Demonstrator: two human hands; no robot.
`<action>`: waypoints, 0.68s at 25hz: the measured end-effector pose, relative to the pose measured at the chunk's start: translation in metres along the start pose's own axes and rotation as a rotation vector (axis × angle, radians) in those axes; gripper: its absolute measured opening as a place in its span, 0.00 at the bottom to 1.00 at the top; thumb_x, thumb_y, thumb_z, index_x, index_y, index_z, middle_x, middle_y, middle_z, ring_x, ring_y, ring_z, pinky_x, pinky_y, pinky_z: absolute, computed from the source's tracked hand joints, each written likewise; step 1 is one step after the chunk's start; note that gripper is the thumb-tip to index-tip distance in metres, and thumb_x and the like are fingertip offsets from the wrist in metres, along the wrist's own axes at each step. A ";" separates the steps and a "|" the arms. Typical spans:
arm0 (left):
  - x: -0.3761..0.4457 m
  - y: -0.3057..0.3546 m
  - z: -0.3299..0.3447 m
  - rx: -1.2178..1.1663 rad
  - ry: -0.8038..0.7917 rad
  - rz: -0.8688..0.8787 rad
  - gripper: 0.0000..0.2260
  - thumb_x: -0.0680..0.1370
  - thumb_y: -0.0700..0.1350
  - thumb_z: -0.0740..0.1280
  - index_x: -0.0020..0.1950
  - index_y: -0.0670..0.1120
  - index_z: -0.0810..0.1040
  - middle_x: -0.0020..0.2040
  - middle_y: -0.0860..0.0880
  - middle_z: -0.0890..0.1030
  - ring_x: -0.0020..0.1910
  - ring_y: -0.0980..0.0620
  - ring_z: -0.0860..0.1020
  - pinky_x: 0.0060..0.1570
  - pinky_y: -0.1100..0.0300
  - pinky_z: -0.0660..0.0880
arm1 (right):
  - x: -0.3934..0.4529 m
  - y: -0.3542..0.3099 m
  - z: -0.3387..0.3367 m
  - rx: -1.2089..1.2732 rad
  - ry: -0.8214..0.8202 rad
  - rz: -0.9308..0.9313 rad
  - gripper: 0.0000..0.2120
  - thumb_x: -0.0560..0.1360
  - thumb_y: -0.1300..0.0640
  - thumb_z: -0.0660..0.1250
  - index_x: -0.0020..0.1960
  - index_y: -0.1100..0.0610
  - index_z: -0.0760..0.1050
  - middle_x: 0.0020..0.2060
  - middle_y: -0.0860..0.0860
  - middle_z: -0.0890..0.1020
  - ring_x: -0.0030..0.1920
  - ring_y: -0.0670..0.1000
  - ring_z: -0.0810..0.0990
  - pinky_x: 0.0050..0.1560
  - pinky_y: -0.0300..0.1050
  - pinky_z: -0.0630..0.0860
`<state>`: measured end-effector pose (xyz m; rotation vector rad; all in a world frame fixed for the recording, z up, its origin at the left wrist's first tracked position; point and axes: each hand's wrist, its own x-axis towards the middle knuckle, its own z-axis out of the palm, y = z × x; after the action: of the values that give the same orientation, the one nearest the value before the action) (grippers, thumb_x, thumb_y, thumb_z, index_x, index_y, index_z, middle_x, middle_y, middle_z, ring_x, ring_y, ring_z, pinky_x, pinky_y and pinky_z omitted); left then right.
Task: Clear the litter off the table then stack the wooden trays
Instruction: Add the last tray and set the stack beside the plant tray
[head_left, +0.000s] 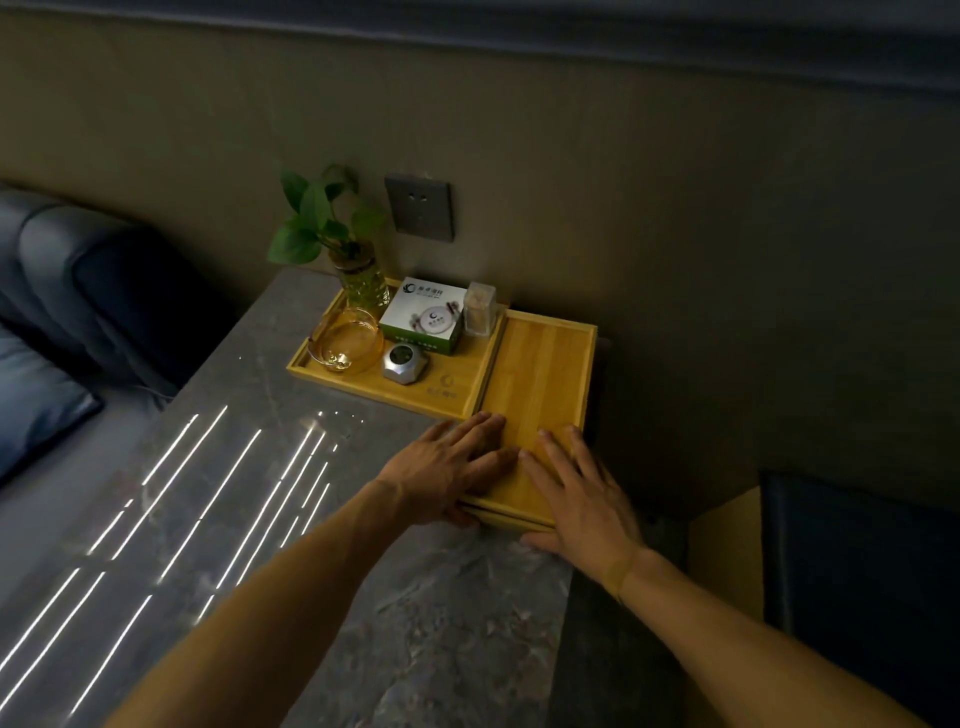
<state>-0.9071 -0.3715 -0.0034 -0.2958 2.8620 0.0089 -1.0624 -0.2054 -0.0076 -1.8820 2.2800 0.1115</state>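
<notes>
Grey marble bench (332, 519) is carrying stacked wooden trays (545, 374) at its far right corner, beside an item-filled tray (467, 384). Left hand (447, 467) and right hand (582, 499) are lying flat, fingers spread, on the stack's near end, clamping nothing.

The grey stone table (332, 545) carries, it seems, stacked wooden trays (545, 374).

Two bare forearms, no sleeves in view. Left hand (451, 470) — no ring, no watch, no glove. Right hand (582, 501) — likewise ungloved, no ring visible; thin pale band around the wrist. Fingernails short, unpainted as far as visible.
</notes>
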 end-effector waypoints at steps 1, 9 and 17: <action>0.003 -0.004 -0.001 0.002 -0.001 -0.001 0.50 0.68 0.62 0.72 0.76 0.58 0.40 0.79 0.44 0.44 0.78 0.42 0.44 0.74 0.40 0.52 | 0.005 0.001 -0.001 -0.010 0.000 -0.002 0.48 0.68 0.32 0.65 0.77 0.46 0.42 0.78 0.51 0.44 0.76 0.60 0.38 0.74 0.59 0.50; 0.022 -0.018 -0.006 0.004 0.013 0.042 0.48 0.70 0.60 0.72 0.78 0.54 0.43 0.79 0.42 0.43 0.78 0.42 0.42 0.74 0.47 0.49 | 0.025 0.011 -0.004 -0.036 0.040 0.007 0.47 0.68 0.30 0.64 0.77 0.47 0.45 0.78 0.52 0.47 0.76 0.59 0.44 0.73 0.61 0.50; 0.026 -0.019 -0.004 -0.005 0.019 0.048 0.48 0.70 0.60 0.72 0.78 0.53 0.43 0.79 0.42 0.42 0.77 0.42 0.40 0.74 0.46 0.48 | 0.029 0.017 0.000 0.003 0.062 0.006 0.48 0.66 0.30 0.67 0.76 0.46 0.47 0.78 0.52 0.49 0.76 0.59 0.44 0.73 0.59 0.52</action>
<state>-0.9285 -0.3954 -0.0060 -0.2292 2.8878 0.0227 -1.0843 -0.2295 -0.0144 -1.9038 2.3244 0.0511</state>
